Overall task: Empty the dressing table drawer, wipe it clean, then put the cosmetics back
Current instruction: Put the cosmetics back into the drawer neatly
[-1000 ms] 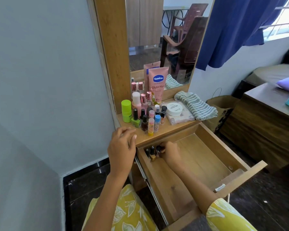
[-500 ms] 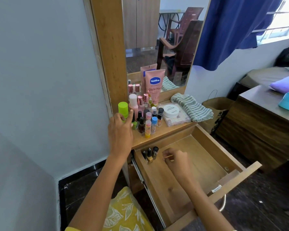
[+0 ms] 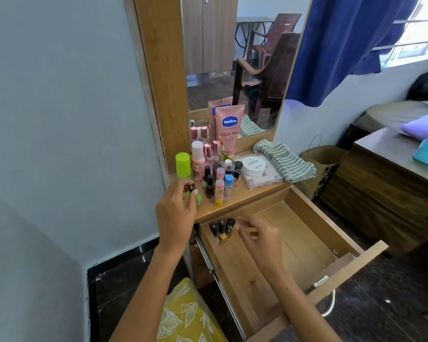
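**Left hand closing on the green polish bottle**

Since the earlier frames, the left hand is moving from the tabletop's front edge up to the bottle cluster, while the right hand is lifting away from the three small bottles now standing in the drawer's far-left corner. The camera is also shifting slightly.

At left of centre, the left hand's fingers are curling round the black cap of a green nail polish bottle standing upright at the front-left of the tabletop, just in front of the lime green tube. Its long axis is running vertical, cap toward the fingertips. The left hand is much the nearer; the wrist is bending back, the forearm rising from the lower frame.

Right-hand fingers are hanging loosely curled and blurred over the drawer, holding nothing that shows, just right of the three bottles.

Refilling looks barely begun: most cosmetics are standing on the tabletop, and the drawer lies below and right of the held bottle.
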A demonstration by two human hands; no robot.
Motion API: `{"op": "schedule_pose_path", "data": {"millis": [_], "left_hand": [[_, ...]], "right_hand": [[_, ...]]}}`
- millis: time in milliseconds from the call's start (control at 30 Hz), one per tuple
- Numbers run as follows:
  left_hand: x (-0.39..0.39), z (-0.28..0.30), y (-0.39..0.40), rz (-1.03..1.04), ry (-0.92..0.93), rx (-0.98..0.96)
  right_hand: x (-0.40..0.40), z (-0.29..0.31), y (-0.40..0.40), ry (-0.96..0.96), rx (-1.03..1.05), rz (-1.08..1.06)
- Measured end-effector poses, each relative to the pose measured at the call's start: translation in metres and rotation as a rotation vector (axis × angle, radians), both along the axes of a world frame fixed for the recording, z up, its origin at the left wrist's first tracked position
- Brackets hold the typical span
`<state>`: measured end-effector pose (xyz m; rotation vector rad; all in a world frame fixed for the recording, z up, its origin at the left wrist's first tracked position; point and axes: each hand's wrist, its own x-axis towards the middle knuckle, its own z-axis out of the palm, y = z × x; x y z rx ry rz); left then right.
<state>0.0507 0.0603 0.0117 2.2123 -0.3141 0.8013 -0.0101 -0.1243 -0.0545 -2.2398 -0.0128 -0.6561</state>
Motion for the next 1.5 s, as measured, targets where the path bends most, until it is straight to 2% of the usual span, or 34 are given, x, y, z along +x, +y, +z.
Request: {"op": "schedule_pose_path", "data": {"millis": [100, 267, 433, 533, 667, 733, 900, 1333, 1500], "left_hand": [[-0.023, 0.000, -0.006, -0.085, -0.029, 0.010], [-0.053, -0.005, -0.028, -0.224, 0.009, 0.041], [-0.058, -0.009, -0.044, -0.246, 0.115, 0.012], [-0.050, -0.012, -0.040, -0.188, 0.288, 0.160], [-0.042, -0.024, -0.023, -0.072, 0.507, 0.601], [-0.043, -0.029, -0.020, -0.049, 0.547, 0.704], [-0.046, -0.032, -0.018, -0.050, 0.557, 0.728], [-0.049, -0.037, -0.016, -0.053, 0.521, 0.709], [-0.048, -0.038, -0.015, -0.054, 0.507, 0.721]], "right_hand": [[0.001, 0.007, 0.004, -0.104, -0.011, 0.080], [-0.002, 0.007, 0.010, -0.145, -0.021, 0.223], [-0.004, 0.004, 0.005, -0.156, -0.057, 0.141], [0.000, 0.006, -0.001, -0.030, -0.013, -0.013], [0.020, 0.007, -0.018, 0.335, 0.020, -0.224], [0.030, 0.007, -0.020, 0.478, -0.021, -0.287], [0.045, -0.004, -0.007, 0.614, -0.135, -0.292], [0.046, -0.021, -0.004, 0.550, -0.203, -0.133], [0.048, -0.016, -0.005, 0.616, -0.238, -0.096]]}}
